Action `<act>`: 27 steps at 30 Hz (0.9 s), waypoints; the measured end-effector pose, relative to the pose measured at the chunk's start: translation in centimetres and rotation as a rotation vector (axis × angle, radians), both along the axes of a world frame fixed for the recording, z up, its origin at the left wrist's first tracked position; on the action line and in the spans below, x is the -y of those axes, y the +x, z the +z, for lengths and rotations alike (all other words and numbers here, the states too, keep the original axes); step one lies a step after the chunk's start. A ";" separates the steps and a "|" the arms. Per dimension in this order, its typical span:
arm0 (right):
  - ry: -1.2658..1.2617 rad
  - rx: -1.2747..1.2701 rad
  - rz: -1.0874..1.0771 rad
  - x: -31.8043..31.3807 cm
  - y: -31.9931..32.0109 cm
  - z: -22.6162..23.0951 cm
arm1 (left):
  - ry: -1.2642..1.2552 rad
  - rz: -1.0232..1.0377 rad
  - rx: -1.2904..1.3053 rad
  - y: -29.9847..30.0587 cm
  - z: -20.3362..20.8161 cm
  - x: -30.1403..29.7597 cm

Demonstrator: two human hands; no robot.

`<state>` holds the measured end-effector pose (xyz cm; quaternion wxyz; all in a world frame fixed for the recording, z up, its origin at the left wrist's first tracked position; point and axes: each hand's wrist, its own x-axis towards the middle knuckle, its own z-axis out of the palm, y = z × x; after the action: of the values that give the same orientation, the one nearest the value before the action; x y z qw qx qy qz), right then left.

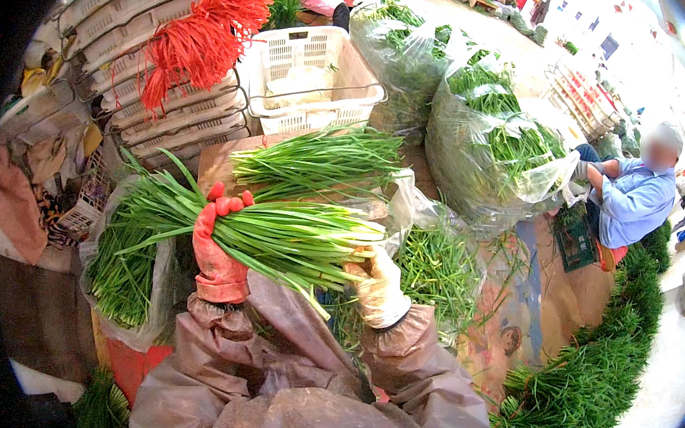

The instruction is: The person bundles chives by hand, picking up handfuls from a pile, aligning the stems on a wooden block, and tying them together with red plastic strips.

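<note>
My left hand [220, 257], in a red glove, is closed round the middle of a bunch of garlic chives [297, 233]. The bunch lies sideways in front of me, its green leaf tips to the left and pale stem ends to the right. At those stem ends is my right hand [381, 291], in a cream glove, with its fingers closed against them. Just beyond, another pile of garlic chives [314, 162] rests on a wooden board [216, 160]. Below my right hand, loose trimmings and leaves [438, 274] fill a clear plastic bag.
Stacked white crates [145, 13] stand at the left, with red ties [203, 38] hanging on them. A white basket [310, 67] is behind the board. Large bags of greens [476, 156] stand right of it. A person in blue [637, 197] sits farther right, by rows of bundled greens [586, 394].
</note>
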<state>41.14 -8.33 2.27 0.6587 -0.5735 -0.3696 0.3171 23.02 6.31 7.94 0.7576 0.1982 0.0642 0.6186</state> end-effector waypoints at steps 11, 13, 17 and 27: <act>0.030 0.447 -0.039 4.3 4.5 4.6 | 0.047 -0.005 -0.046 1.1 0.0 0.5; 0.029 0.507 0.009 2.5 2.6 5.1 | 0.065 -0.023 -0.055 1.7 0.3 1.0; 0.065 0.650 0.067 1.7 2.2 3.3 | 0.072 -0.006 -0.054 1.1 0.4 0.4; -0.211 1.004 0.052 7.2 6.9 5.3 | 0.219 -0.010 0.013 -0.1 0.0 -0.3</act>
<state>48.02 -15.49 7.61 0.3303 -0.7090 -0.6207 0.0545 22.91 6.57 7.91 0.7349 0.2762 -0.0098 0.6193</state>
